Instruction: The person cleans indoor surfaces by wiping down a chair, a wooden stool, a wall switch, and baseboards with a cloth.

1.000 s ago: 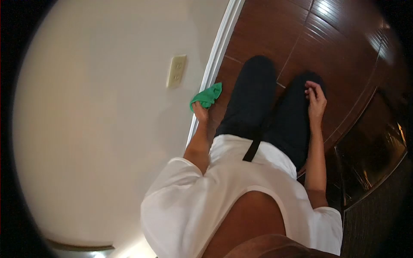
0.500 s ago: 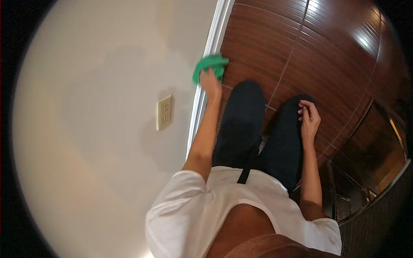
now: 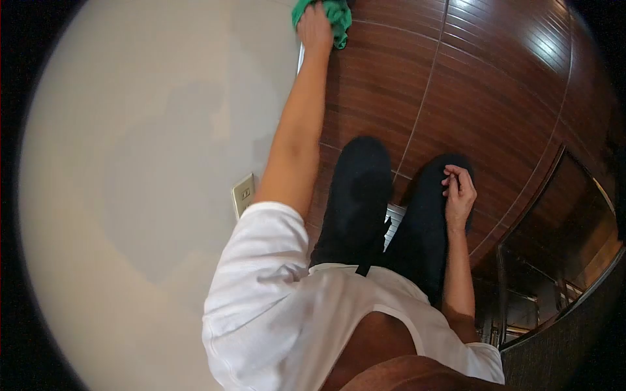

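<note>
My left hand [image 3: 315,29] is at the top of the view, its arm stretched far forward along the wall. It is closed on a crumpled green cloth [image 3: 339,21], which lies against the white baseboard [image 3: 300,60] and the edge of the floor. My right hand [image 3: 460,197] rests on my right knee [image 3: 450,171], with its fingers loosely curled and apart and nothing in them.
The pale wall [image 3: 150,163] fills the left side, with an outlet [image 3: 243,193] beside my left upper arm. Dark brown glossy floor tiles [image 3: 385,78] lie ahead. Dark furniture with shiny panels [image 3: 561,228] stands at the right.
My left hand has moved forward along the baseboard with the green cloth, and the arm has straightened. My right hand has stayed on the knee. The outlet now appears lower in view.
</note>
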A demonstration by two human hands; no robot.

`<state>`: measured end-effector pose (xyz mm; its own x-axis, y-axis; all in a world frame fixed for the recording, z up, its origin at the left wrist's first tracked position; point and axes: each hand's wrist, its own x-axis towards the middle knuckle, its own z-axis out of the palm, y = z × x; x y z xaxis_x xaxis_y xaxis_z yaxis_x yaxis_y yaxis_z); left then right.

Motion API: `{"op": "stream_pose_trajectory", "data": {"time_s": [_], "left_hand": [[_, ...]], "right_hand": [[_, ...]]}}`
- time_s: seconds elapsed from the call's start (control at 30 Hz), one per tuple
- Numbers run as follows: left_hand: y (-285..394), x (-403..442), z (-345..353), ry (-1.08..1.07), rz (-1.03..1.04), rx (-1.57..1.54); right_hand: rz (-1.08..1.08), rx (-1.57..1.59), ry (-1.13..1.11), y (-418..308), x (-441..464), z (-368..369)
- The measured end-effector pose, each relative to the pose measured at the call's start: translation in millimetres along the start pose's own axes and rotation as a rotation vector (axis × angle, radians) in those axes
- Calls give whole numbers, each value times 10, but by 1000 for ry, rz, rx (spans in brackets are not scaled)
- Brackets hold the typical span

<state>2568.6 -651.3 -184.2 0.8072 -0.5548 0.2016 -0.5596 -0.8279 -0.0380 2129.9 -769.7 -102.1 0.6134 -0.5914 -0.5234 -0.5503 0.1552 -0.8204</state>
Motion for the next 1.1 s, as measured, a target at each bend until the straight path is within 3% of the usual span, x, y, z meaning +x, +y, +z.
{"op": "stream_pose_trajectory", "data": {"time_s": [0.07,0.13,0.2,0.23,0.27,0.33,0.43,0.53,0.6,0.67,0.73,0.87,0.9,0.93,0.97,1.03,1.1], "left_hand": [[-105,-582,-154,23,45,-26],[-90,-1265,-536,-150,-80,-27],[-222,-2065,-690,-155,-119,82],[-276,-2466,-793,-232,-169,119],[-291,-2799,-943,-296,-388,-71],[-469,-3495,-1141,-514,-234,165],[-573,-4093,-1212,-601,-272,231],[-348,-4009,-1076,-368,-819,-140],[-224,-3649,-1071,-356,-639,-110],[-309,-3256,-846,-332,-256,161],[-358,-2629,-613,-349,-102,237],[-388,-1258,-34,-30,283,273],[-266,-853,-121,-413,143,275],[-312,-667,-111,-314,-32,-253],[-624,-547,444,-200,339,234],[-647,-624,539,-355,358,414],[-532,-968,167,-417,406,421]], "right_hand": [[-27,3,-11,17,-2,-14],[-42,17,-19,21,-9,-20],[-41,48,-20,26,-29,-27],[-46,45,-29,24,-47,-36],[-55,41,-37,18,-59,-54],[-74,43,-39,32,-71,-63],[-86,58,-42,84,-107,-86],[-89,71,-42,76,-127,-84],[-92,57,-55,54,-127,-89],[-89,66,-54,97,-115,-87],[-84,57,-54,119,-100,-64],[-78,61,-42,136,-110,-62],[-79,80,-39,139,-104,-61],[-42,64,-19,110,-111,-51],[-37,58,-4,113,-104,-41],[-38,44,19,146,-99,-26],[-40,63,8,185,-82,-16]]}}
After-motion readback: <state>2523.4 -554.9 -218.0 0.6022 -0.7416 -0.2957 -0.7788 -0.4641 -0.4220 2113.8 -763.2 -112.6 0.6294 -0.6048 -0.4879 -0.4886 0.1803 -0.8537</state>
